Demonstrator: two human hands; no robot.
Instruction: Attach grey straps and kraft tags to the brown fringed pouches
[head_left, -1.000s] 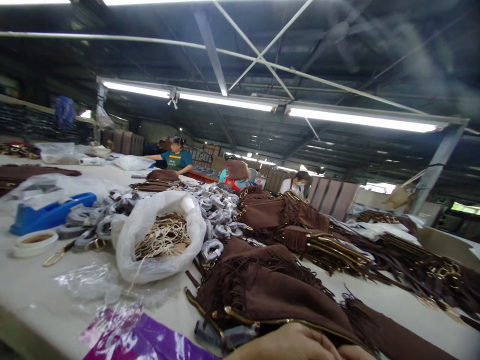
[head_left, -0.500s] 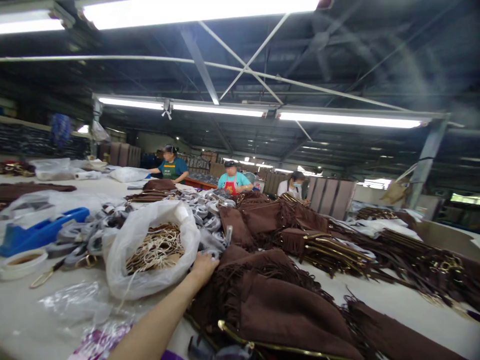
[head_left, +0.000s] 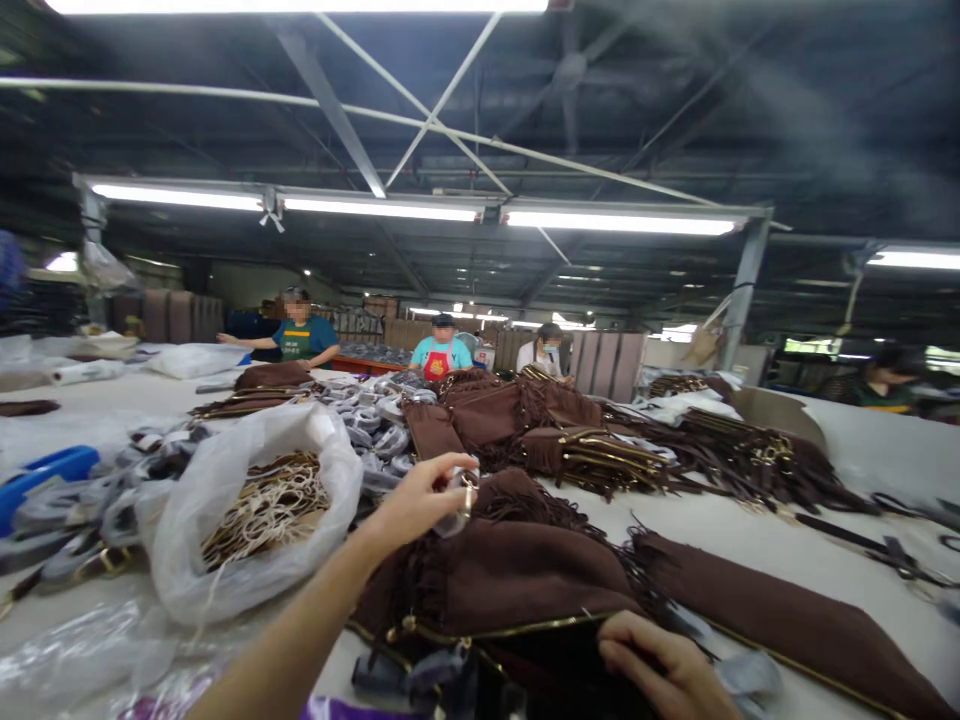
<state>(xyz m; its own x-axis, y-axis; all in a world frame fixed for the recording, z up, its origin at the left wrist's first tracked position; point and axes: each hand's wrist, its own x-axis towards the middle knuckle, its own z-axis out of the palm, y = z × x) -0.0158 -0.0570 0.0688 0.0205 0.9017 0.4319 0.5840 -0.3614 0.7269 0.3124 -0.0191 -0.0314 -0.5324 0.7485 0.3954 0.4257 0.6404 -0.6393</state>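
My left hand (head_left: 424, 505) is raised over a brown fringed bag (head_left: 525, 570), its fingers closed on a plastic-wrapped strap (head_left: 452, 522) with a gold metal clasp. That bag lies on the table with its gold zipper apart and the dark inside showing. At the near edge of the opening, my right hand (head_left: 667, 665) pinches the bag's rim. Left of my left forearm stands a white plastic bag (head_left: 176, 540) full of looped strings (head_left: 270, 510). Behind it spreads a pile of grey wrapped straps (head_left: 371, 425).
Another brown bag (head_left: 787, 610) lies to the right. Further back are stacked brown fringed bags (head_left: 495, 415) and dark straps (head_left: 735, 455). A blue tape dispenser (head_left: 45, 480) sits at left, and scissors (head_left: 900, 555) at right. Several co-workers are beyond the table.
My left hand has lifted from the grey pile and moved right with a wrapped strap. My right hand has come into view at the bag, whose opening now gapes. The view has turned right.
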